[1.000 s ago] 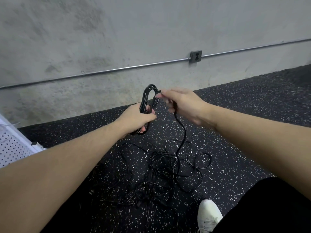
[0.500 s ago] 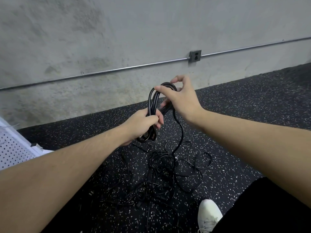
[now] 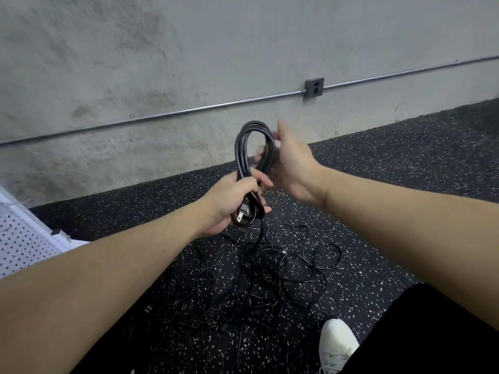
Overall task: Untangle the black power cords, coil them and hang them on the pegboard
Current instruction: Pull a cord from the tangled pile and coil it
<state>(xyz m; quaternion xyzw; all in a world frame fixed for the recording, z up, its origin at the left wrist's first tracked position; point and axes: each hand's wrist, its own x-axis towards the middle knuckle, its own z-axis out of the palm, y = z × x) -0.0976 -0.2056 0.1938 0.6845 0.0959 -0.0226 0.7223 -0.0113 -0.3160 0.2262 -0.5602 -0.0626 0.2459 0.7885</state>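
L hand [image 3: 232, 199] fingers clamped on lower part of coiled cord [image 3: 252, 155], plug at palm. R hand [image 3: 293, 168] fingers curled round coil's right side, blurred. Tangled cords [image 3: 270, 282] on near floor [image 3: 405, 184]. Pegboard [image 3: 19, 244] far left.

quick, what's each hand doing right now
Left hand: closed, gripping the cord coil near its lower end.
Right hand: fingers on the coil's far side, blurred; grip cannot be told.

Workshop-like room: concrete wall [image 3: 162, 49], conduit [image 3: 189, 110], pegboard [image 3: 19, 241].
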